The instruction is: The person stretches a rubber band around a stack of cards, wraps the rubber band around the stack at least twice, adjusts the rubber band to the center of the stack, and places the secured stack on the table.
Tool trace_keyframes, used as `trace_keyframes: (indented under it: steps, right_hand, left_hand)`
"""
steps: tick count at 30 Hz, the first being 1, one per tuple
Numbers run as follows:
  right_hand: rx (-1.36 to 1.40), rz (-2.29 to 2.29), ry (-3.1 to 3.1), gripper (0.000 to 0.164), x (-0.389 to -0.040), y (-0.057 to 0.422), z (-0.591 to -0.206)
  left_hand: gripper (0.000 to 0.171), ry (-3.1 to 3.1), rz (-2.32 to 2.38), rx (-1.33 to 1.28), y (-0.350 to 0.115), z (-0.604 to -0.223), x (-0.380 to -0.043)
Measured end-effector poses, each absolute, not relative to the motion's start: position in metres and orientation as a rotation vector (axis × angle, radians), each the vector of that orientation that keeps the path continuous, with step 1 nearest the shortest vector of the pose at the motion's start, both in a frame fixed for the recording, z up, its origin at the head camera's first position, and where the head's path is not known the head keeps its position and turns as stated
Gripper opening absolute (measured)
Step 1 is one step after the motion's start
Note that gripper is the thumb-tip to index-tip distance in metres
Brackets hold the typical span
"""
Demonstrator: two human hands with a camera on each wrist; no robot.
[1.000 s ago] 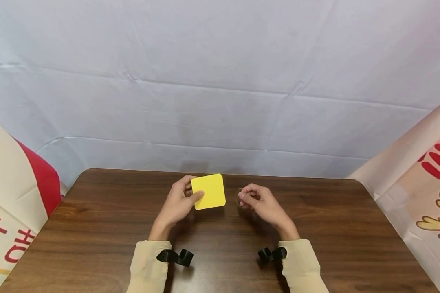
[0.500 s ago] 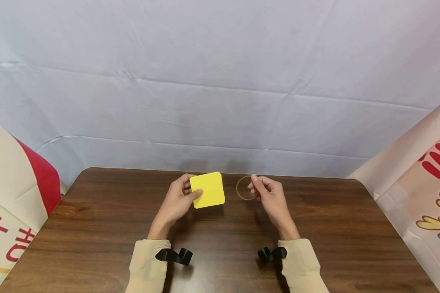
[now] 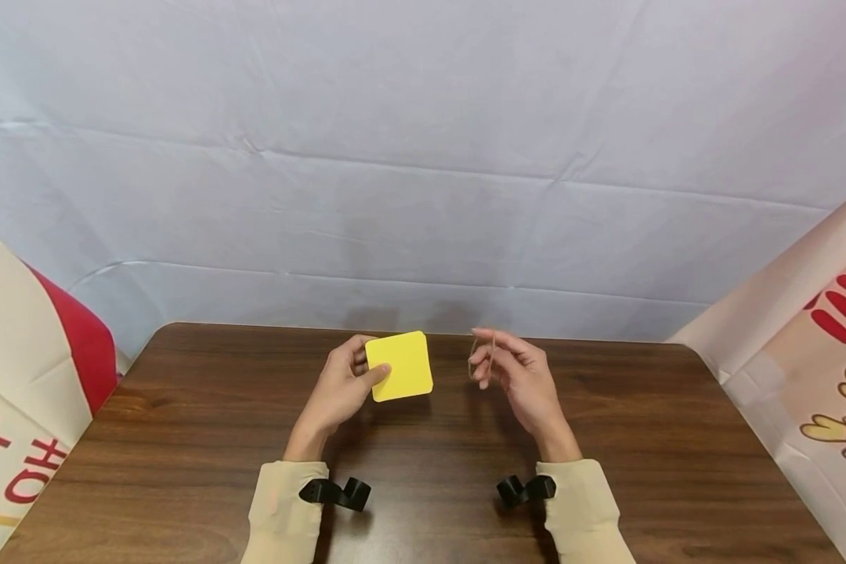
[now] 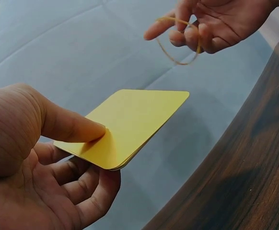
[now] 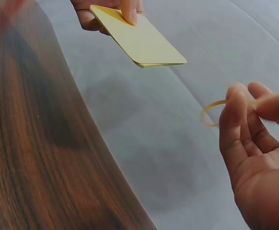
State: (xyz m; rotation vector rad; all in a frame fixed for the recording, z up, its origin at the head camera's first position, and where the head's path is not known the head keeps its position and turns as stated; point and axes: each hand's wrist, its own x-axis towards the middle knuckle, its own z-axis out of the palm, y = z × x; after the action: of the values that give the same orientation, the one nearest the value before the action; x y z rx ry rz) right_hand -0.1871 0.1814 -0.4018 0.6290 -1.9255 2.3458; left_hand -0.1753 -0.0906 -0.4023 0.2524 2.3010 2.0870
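Note:
Between thumb and fingers, my left hand (image 3: 341,388) grips a thin stack of square yellow cards (image 3: 407,364) with rounded corners. The thumb lies flat on the top card, and layered edges show in the left wrist view (image 4: 144,115). To the right, my right hand (image 3: 518,376) holds a thin tan rubber band (image 4: 180,63) that loops about its fingers. In the right wrist view, one side of the rubber band (image 5: 207,114) sticks out past the index finger, and the thumb is close to its other side. A gap separates the band from the cards.
Both hands are above a dark brown wooden table (image 3: 218,439), near its far edge. Behind it hangs a pale grey cloth (image 3: 409,196). Printed banners stand at the left (image 3: 35,352) and right (image 3: 818,376). Each sleeve carries a black wrist camera (image 3: 341,495).
The rubber band came into clear view as a ring beside the right hand, then turned and now loops about its fingers, which have spread. The left hand and cards have stayed nearly still.

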Motion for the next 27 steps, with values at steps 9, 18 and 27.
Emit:
trace_keyframes:
  steps: [9,18,27]
  right_hand:
    - [0.520,2.140,-2.134,0.045,-0.185,0.177,-0.402]
    - [0.575,2.040,-2.274,0.065,-0.181,0.173,-0.400]
    - [0.756,1.681,-2.495,0.093,-0.175,0.164,-0.399]
  left_hand:
    - [0.030,2.278,2.094,0.275,-0.090,-0.402,-0.175]
    - [0.032,2.175,2.095,0.325,-0.088,-0.401,-0.174]
    - [0.036,2.087,2.111,0.318,-0.085,-0.398,-0.174]
